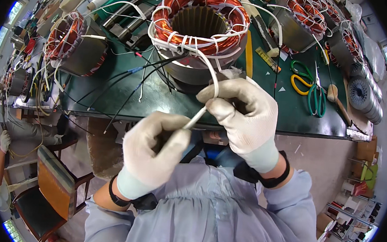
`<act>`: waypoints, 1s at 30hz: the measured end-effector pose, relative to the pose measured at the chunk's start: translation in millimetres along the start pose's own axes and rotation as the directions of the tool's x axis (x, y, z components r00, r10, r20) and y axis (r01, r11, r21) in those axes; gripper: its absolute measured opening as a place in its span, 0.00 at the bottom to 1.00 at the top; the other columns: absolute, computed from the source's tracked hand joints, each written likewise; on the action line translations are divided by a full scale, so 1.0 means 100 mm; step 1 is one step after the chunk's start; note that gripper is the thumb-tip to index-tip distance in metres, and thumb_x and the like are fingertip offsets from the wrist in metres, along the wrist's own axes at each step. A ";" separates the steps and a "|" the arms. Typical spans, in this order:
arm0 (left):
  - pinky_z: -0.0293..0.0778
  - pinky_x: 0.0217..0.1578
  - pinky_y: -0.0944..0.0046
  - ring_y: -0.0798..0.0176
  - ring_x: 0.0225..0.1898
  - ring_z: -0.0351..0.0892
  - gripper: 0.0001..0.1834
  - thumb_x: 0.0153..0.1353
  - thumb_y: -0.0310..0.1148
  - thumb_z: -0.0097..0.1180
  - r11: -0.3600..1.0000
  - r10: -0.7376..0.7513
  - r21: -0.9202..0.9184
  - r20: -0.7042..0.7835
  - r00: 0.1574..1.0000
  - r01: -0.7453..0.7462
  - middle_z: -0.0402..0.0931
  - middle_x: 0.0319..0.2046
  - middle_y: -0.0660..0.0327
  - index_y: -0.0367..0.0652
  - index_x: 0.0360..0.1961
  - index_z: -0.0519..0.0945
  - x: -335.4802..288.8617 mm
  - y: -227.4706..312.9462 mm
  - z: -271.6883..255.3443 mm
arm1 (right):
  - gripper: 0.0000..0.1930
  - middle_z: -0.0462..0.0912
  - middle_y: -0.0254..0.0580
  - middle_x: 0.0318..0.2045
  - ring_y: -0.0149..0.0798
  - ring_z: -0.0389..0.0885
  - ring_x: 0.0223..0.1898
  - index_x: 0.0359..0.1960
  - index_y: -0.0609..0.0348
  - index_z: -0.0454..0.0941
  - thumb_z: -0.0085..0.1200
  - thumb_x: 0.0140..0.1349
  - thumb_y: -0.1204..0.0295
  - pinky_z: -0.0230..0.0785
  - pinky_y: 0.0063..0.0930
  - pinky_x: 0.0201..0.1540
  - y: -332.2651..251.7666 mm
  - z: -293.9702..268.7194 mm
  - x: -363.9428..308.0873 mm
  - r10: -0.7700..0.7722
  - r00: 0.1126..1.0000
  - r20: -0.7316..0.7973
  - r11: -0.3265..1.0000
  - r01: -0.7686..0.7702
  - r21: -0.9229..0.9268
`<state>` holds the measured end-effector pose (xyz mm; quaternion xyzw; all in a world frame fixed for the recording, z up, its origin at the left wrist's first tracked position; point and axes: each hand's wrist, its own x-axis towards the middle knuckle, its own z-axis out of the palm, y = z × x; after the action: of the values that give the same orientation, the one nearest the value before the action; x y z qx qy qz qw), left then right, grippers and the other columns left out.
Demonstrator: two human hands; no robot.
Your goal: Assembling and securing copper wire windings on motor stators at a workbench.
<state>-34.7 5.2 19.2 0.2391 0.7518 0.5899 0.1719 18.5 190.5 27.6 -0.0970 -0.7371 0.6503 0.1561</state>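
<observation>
A white sleeved lead [214, 76] runs from the front of a motor stator [193, 68] down to my gloved hands. Between thumb and fingers, my right hand [245, 113] pinches the lead just in front of the stator. Lower and to the left, my left hand [155, 147] grips the same lead near its end, which its fingers hide. Copper windings [178, 37] tied with white cord ring the top of the stator, which stands upright on a green bench. Several black leads [131, 72] hang from its left side, one with a blue part.
On the green bench [294, 113], more wound stators [79, 43] stand left and right. Scissors with green handles [317, 100], yellow-and-green scissors [301, 77] and a wooden-handled tool [338, 103] lie at right. A chair [51, 196] and another person [1, 151] are at left.
</observation>
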 end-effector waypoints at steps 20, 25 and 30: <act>0.74 0.36 0.69 0.70 0.32 0.80 0.12 0.64 0.31 0.61 0.988 -0.031 -0.153 0.009 0.999 0.032 0.85 0.33 0.58 0.33 0.44 0.86 0.14 -0.03 -0.04 | 0.08 0.83 0.42 0.31 0.30 0.82 0.35 0.39 0.64 0.86 0.60 0.60 0.76 0.73 0.22 0.37 0.01 0.02 -0.03 -0.129 0.991 0.033 0.966 0.134 -0.221; 0.76 0.33 0.68 0.66 0.29 0.82 0.12 0.62 0.28 0.59 0.989 0.144 0.050 -0.056 0.988 -0.141 0.84 0.31 0.56 0.38 0.45 0.86 0.11 -0.08 -0.02 | 0.08 0.85 0.42 0.38 0.30 0.82 0.37 0.39 0.68 0.84 0.58 0.60 0.78 0.73 0.23 0.40 0.04 0.07 -0.05 -0.078 0.997 0.015 0.977 0.080 -0.197; 0.77 0.34 0.67 0.64 0.29 0.83 0.11 0.62 0.28 0.60 0.981 0.181 0.080 -0.019 0.983 -0.179 0.84 0.30 0.55 0.37 0.44 0.86 0.15 -0.08 -0.10 | 0.11 0.85 0.38 0.35 0.24 0.80 0.38 0.41 0.70 0.81 0.54 0.68 0.71 0.73 0.21 0.43 -0.14 0.07 0.00 0.170 0.976 0.139 0.957 -0.197 0.212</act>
<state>-53.7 3.9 14.2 0.3050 0.7518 0.5762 0.0987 16.8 182.3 40.4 -0.1078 -0.6548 0.7456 0.0609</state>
